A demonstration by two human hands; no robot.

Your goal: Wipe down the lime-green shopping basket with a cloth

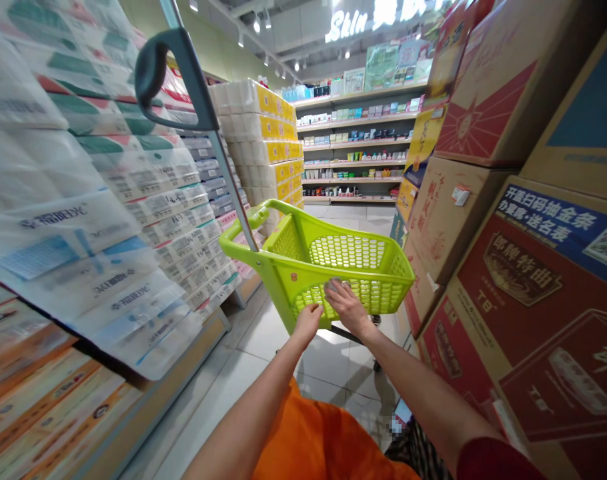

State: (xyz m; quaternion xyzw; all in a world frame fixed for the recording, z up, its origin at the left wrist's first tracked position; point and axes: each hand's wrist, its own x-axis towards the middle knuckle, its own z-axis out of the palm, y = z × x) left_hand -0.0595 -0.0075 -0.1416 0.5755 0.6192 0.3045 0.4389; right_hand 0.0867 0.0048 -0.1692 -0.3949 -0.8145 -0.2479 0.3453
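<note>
A lime-green plastic shopping cart (333,260) with a latticed basket stands ahead of me, its side facing me. My right hand (351,308) is closed on a small grey cloth (336,285) and rests against the upper part of the latticed side. Just left of it, my left hand (308,321) has its fingers curled at the lower lattice of the same side; whether they grip the basket or something small is hidden. A metal pole (229,177) with a dark grey loop handle (181,87) rises from the cart's handle end.
Wrapped tissue packs (108,227) are stacked along the left, and yellow-and-white paper-roll packs (263,133) stand beyond the cart. Tall cardboard cartons (523,287) crowd the right side. Shelves of skincare goods (356,143) line the back. White floor tiles (248,367) run beneath the cart.
</note>
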